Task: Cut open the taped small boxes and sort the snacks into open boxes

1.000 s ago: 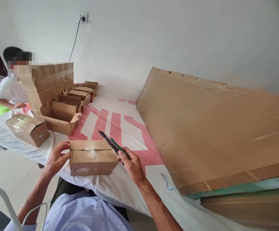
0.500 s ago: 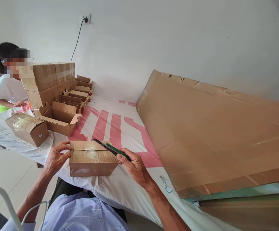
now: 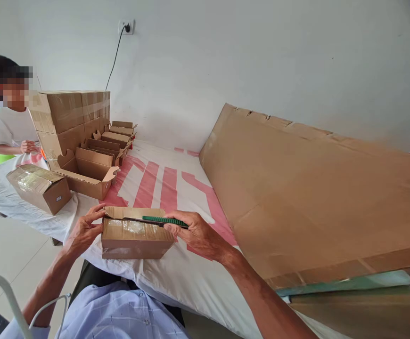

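Note:
A small taped cardboard box (image 3: 134,235) lies on the white and pink cloth near the table's front edge. My left hand (image 3: 83,230) grips its left end, fingers on the top corner. My right hand (image 3: 194,231) holds a green utility knife (image 3: 162,220) laid almost flat across the box's top, with the blade pointing left along the taped seam. The blade tip is hard to make out against the tape.
A large flat cardboard sheet (image 3: 314,188) covers the table's right side. A sealed box (image 3: 40,188) sits at the left, with open empty boxes (image 3: 92,174) and stacked taped cartons (image 3: 70,115) behind. Another person (image 3: 9,122) sits at the far left.
My right hand has swung the knife down from a raised, angled pose to lie nearly flat on the box top, blade toward the left. The left hand kept its hold.

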A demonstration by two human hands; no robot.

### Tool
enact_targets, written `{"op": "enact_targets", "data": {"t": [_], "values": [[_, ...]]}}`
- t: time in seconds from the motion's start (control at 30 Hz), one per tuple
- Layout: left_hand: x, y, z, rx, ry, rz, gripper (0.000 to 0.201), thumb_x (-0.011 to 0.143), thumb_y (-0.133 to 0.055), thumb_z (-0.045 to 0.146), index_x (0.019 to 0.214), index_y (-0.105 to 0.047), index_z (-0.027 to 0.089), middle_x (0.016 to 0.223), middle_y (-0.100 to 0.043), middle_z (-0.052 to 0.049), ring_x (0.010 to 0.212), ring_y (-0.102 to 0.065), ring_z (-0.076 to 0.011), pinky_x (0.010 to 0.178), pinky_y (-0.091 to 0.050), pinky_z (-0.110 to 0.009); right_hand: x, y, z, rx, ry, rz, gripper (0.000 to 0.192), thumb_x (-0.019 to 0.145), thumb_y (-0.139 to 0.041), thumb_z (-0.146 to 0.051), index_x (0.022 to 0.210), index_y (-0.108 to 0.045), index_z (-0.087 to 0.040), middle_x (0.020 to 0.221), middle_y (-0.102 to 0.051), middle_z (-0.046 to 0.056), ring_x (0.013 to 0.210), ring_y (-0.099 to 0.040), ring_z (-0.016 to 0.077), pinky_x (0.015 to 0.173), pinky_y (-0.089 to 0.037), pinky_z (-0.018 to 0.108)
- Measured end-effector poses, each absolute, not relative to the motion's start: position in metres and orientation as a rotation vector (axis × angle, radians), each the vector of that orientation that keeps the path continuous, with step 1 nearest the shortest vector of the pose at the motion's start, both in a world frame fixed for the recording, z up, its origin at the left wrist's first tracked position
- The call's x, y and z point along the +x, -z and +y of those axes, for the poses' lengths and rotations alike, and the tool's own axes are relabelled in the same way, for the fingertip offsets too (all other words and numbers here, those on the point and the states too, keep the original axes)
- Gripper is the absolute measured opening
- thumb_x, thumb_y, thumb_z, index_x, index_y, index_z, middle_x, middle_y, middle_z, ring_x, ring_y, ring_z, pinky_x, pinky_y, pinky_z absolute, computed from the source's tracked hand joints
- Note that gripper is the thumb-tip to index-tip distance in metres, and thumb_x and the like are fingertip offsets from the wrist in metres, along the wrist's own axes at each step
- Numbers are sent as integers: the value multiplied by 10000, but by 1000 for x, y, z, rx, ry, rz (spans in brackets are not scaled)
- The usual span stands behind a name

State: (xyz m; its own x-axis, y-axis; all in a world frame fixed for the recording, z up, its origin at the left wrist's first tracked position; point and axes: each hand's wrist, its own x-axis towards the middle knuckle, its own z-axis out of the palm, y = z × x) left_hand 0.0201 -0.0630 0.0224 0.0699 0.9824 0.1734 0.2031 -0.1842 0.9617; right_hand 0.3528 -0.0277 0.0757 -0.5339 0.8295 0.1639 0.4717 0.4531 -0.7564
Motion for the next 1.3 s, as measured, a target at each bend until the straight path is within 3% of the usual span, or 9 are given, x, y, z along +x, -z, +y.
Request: {"op": "enact_targets", "data": {"t": [0.27,0.67,0.87,1.03,1.17,1.3], "values": [[20,-23,-63,1534,-1192,1232,367,837,-795,422,1175,-857,293,1525,-634,-117,1569,-396,-386,1073,-581,-431,336,-83,-20,-1047,-834,-2319,277,1016,-571,-415,1048,-761,-217,933,-765,35,811,-649,193,747,-456,308],[16,-17,-61,1615,-1149,1250,382,892,-734,418,1242,-825,292,1548,-607,-102,1554,-420,-371,1009,-626,-395,317,-110,-16,-1156,-412,-2625,175,1033,-597,-231,978,-762,-217,885,-727,20,769,-615,161,710,-381,283],[11,-8,-57,1624,-1107,1389,448,826,-731,395,1244,-809,254,1585,-556,-126,1418,-581,-371,942,-654,-420,293,-138,-22,-1419,-202,-2804,178,1044,-639,-290,932,-749,-207,928,-749,40,790,-638,178,646,-295,301],[10,-8,-54,1640,-1095,1439,450,783,-701,330,1214,-814,268,1582,-576,-102,1406,-602,-359,958,-646,-416,278,-152,-25,-1493,-98,-2919,222,1075,-588,-319,1007,-754,-189,981,-761,74,858,-670,202,662,-303,298],[8,-8,-52,1644,-1073,1489,475,767,-670,309,1216,-820,274,1576,-590,-92,1352,-643,-359,911,-654,-398,303,-147,-20,-1500,-103,-2903,208,1066,-579,-299,995,-751,-208,949,-754,62,858,-674,203,670,-326,295],[7,-8,-51,1628,-1062,1508,528,739,-682,319,1246,-815,257,1603,-571,-101,1312,-665,-370,863,-664,-384,371,-135,-13,-1583,-76,-2735,252,1019,-591,-308,817,-712,-217,813,-698,35,747,-607,185,649,-335,297]]}}
